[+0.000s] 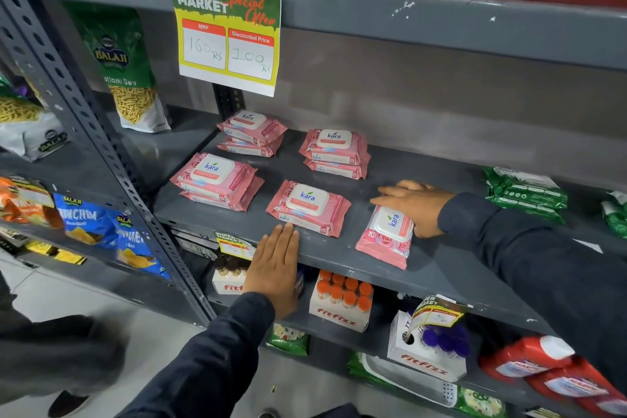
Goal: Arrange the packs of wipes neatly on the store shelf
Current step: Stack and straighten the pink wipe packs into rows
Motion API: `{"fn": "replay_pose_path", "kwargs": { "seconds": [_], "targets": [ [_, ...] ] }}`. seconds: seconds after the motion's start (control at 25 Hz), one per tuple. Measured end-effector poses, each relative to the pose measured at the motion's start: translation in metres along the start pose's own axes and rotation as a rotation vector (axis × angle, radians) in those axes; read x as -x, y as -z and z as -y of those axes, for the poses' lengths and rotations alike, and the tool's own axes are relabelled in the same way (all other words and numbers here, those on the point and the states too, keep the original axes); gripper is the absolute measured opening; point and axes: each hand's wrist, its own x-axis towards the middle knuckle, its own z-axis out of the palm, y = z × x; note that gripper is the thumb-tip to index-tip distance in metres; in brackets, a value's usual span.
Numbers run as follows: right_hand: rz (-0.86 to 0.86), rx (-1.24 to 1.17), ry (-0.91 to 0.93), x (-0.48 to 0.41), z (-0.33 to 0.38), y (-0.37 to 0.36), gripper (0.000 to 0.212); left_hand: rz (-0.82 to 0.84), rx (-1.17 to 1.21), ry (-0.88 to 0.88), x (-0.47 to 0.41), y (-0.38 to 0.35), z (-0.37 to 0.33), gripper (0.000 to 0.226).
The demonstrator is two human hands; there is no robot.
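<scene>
Fingers of the right hand (415, 205) lay flat over a soft, light Kara wipes pack (386, 236), best gripped along its edges; the left hand (274, 268) rested open.

Pink "kara" wipes packs, each with a white flip-lid label, lay flat on the grey shelf (424, 268). Three two-high stacks stood at rear left (251, 133), rear centre (335, 153) and front left (217, 181). A single pack (308, 208) lay at front centre, just right of the front-left stack. Another single pack (386, 237), turned sideways to the others, sat at the shelf's front edge, partly covered from above.
</scene>
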Motion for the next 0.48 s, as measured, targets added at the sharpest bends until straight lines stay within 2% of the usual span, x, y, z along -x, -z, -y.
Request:
{"fn": "replay_pose_path", "kwargs": {
  "seconds": [0.12, 0.2, 0.24, 0.4, 0.48],
  "targets": [
    [0.023, -0.286, -0.193, 0.008, 0.004, 0.015, 0.091, 0.007, 0.009, 0.001, 0.000, 0.002, -0.001, 0.099],
    [-0.019, -0.577, -0.366, 0.017, 0.013, 0.024, 0.075, 0.002, 0.015, 0.009, 0.000, 0.002, -0.002, 0.097],
    [-0.046, -0.642, -0.439, 0.021, 0.022, 0.024, 0.078, 0.001, 0.021, 0.012, 0.000, 0.003, -0.002, 0.096],
    [-0.131, -0.654, -0.623, 0.023, 0.064, -0.012, 0.115, -0.010, 0.042, 0.014, 0.001, 0.003, -0.002, 0.092],
    [-0.145, -0.770, -0.670, 0.017, 0.072, -0.023, 0.123, -0.013, 0.062, 0.017, 0.001, 0.003, -0.003, 0.089]
  ]
}}
